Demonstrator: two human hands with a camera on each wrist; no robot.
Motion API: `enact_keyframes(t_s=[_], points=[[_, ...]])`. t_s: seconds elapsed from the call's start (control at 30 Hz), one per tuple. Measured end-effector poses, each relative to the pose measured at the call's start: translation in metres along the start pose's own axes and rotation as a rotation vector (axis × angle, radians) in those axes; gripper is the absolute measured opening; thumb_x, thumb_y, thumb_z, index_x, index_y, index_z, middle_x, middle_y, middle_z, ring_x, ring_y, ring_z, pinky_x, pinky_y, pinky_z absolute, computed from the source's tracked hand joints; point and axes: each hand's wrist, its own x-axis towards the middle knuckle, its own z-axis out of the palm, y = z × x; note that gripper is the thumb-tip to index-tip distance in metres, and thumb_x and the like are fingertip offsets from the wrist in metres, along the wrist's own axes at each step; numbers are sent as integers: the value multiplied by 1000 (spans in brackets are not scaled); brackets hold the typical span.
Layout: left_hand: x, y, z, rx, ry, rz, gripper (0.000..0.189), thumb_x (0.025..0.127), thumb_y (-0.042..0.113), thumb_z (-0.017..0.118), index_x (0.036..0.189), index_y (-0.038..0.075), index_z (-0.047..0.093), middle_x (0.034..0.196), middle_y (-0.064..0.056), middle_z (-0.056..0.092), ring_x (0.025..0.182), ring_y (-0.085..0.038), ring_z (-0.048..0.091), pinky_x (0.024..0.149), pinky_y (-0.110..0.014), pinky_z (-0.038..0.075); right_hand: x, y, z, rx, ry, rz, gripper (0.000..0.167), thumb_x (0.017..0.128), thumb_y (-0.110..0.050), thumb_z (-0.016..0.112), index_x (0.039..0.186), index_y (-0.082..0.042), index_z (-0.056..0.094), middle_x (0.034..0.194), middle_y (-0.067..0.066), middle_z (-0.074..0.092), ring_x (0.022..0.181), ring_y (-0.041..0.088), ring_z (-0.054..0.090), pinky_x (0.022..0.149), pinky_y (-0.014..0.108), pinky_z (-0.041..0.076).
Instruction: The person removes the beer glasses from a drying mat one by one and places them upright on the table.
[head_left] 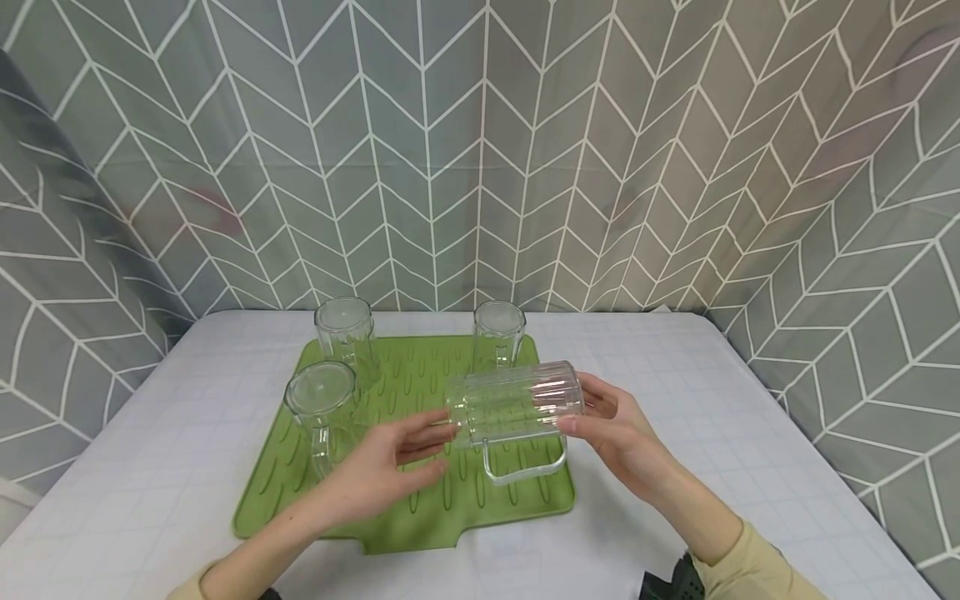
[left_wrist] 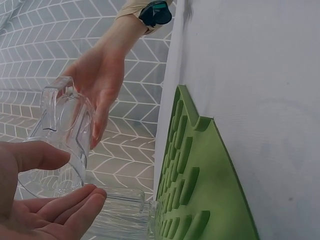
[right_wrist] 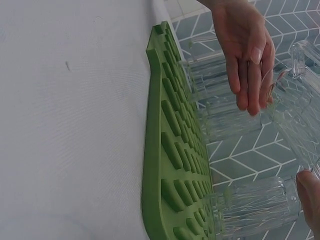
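A clear glass mug (head_left: 517, 404) lies sideways in the air over the green drying mat (head_left: 420, 508), its handle toward me. My right hand (head_left: 626, 433) grips the mug's right end between thumb and fingers. At the other end is my left hand (head_left: 397, 458), its fingers fairly straight and the fingertips right at the glass. The left wrist view shows the left fingers (left_wrist: 82, 207) spread below the round end, with the thumb above it. In the right wrist view, the left hand (right_wrist: 250, 55) appears palm-on beside the mug (right_wrist: 297, 107).
Three more glass mugs stand on the mat: one at its back left (head_left: 348, 342), one at its front left (head_left: 322, 408), and one at its back right (head_left: 498, 333). A white cloth (head_left: 645, 350) covers the table. Grey patterned curtains (head_left: 480, 167) enclose the back and sides.
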Motion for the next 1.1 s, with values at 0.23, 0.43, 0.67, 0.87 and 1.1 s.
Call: enact_keyframes(t_s=[0.23, 0.43, 0.67, 0.87, 1.1], points=[[-2, 2, -1, 0, 21, 2, 66, 96, 26, 68, 150, -1, 40, 145, -13, 55, 130, -34, 56, 107, -42, 49, 1, 2, -2, 9, -34, -21, 72, 88, -11, 67, 149, 6, 32, 137, 12, 55, 122, 16, 57, 103, 22, 50], [-2, 3, 0, -3, 39, -4, 65, 94, 26, 70, 149, 3, 43, 144, -10, 56, 131, -31, 56, 106, -42, 49, 2, 4, -4, 12, -53, -8, 69, 89, -11, 67, 149, 2, 35, 138, 10, 57, 124, 18, 57, 106, 24, 47], [-2, 4, -2, -1, 55, 2, 64, 94, 24, 70, 149, 3, 43, 144, -10, 56, 131, -32, 56, 105, -43, 50, 3, 5, -5, 8, -80, -22, 64, 90, -10, 66, 147, 1, 39, 139, 12, 57, 127, 20, 56, 108, 26, 46], [-3, 4, -4, -13, 74, 11, 61, 95, 24, 69, 148, 6, 46, 143, -10, 57, 130, -33, 56, 105, -46, 50, 3, 5, -5, 20, -103, -27, 64, 90, -10, 66, 147, 0, 40, 137, 9, 59, 127, 20, 57, 108, 27, 47], [-4, 4, -6, -22, 105, 29, 59, 95, 23, 69, 147, 6, 47, 143, -10, 57, 130, -32, 56, 104, -45, 50, 3, 7, -6, 26, -114, -32, 64, 90, -10, 66, 148, -1, 39, 138, 6, 59, 128, 18, 56, 108, 27, 47]])
